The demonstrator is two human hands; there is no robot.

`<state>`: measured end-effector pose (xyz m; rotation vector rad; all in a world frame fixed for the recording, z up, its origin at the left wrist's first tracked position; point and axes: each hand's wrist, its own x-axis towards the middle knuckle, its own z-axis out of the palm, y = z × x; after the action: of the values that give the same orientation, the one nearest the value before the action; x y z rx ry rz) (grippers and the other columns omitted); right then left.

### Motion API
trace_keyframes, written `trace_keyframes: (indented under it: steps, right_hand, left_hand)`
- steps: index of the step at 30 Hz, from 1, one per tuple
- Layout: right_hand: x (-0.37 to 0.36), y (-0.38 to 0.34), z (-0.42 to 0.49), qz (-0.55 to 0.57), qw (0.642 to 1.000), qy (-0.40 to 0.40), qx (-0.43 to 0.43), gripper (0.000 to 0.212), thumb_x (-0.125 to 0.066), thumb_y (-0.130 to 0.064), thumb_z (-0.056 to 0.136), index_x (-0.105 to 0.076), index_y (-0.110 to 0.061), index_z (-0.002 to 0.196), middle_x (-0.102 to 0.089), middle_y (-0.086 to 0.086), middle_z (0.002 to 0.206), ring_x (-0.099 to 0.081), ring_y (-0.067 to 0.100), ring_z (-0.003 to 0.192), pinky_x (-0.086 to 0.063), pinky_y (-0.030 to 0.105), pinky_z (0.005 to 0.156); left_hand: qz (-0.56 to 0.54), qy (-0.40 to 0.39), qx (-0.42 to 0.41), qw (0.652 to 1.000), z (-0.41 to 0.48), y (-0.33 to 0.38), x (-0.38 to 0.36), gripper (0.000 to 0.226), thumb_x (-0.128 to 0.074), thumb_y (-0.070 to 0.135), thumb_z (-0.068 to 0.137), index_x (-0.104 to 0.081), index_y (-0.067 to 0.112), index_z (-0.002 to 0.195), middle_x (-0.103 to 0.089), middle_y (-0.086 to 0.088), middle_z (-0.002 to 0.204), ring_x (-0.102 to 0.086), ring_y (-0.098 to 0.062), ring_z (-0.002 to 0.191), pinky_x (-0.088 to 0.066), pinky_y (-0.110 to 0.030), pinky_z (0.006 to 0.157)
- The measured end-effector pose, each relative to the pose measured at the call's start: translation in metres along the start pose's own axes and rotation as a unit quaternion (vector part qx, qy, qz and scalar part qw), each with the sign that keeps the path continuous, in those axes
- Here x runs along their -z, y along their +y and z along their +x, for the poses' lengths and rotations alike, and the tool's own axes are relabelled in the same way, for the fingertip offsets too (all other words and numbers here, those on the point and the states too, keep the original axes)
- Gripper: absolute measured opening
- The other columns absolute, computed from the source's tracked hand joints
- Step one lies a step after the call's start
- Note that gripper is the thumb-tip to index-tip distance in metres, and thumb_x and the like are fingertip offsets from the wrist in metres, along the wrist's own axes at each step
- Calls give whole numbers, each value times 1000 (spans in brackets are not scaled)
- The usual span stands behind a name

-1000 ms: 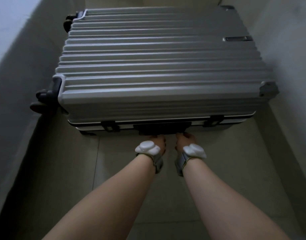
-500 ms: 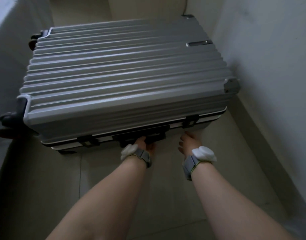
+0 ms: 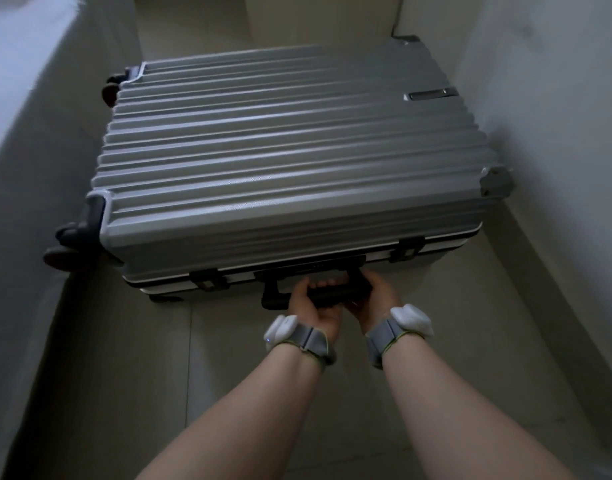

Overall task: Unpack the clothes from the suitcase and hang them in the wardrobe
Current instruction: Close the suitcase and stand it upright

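Silver ribbed hard-shell suitcase [image 3: 290, 174] lying shut ahead of hands; L hand [image 3: 313, 308] & R hand [image 3: 375, 299] gripping its black handle [image 3: 332, 295]. Unpacking not yet begun.

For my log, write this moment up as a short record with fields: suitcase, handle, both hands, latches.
suitcase: silver, ribbed, lying flat on the tiled floor, lid shut
handle: black, on the near side
left hand: fingers curled round the handle
right hand: grips the handle beside the left
latches: two, either side of the handle, look fastened
clothes: none in view
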<state>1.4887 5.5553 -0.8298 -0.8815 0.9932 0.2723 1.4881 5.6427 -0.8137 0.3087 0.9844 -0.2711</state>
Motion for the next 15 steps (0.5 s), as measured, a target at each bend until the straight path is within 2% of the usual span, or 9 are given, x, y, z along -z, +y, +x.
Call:
trace_keyframes:
  steps: [2, 5, 9, 13, 15]
  right_hand:
    - [-10, 2, -6, 38, 999, -6, 7, 22, -43, -22, 97, -57, -8, 87, -58, 10, 77, -56, 22, 72, -47, 31, 67]
    - [-20, -2, -17, 29, 999, 8, 14, 16, -50, -18, 94, -57, -6, 87, -62, 11, 72, -59, 25, 72, -50, 34, 66]
    - [-34, -15, -49, 10, 999, 15, 35, 17, -55, -16, 90, -63, -1, 92, -65, 17, 83, -63, 30, 80, -53, 39, 76]
    - [-57, -42, -94, -2, 999, 1, 51, 14, -55, -12, 92, -62, -1, 87, -63, 17, 83, -62, 29, 77, -53, 38, 73]
    - [-71, -58, -117, -4, 999, -5, 43, 15, -56, -13, 92, -60, 1, 92, -62, 21, 90, -62, 33, 84, -52, 42, 79]
  left_hand:
    - [5, 4, 6, 1000, -8, 6, -9, 30, -49, 19, 95, -45, 11, 66, -45, -4, 59, -46, -19, 60, -48, -32, 66]
    - [24, 11, 9, 1000, -24, 14, -20, 31, -48, 20, 95, -44, 11, 66, -48, -3, 45, -46, -17, 58, -49, -31, 61]
    - [45, 6, 10, 999, -61, 33, -39, 33, -46, 21, 96, -45, 9, 66, -48, -6, 44, -49, -20, 59, -49, -34, 69]
    - [55, 12, 9, 998, -104, 60, -71, 32, -45, 21, 96, -46, 8, 67, -49, -6, 47, -52, -20, 57, -50, -35, 76]
    - [68, 27, 11, 997, -128, 73, -92, 29, -47, 20, 94, -46, 9, 67, -48, -3, 51, -51, -18, 60, -54, -34, 67]
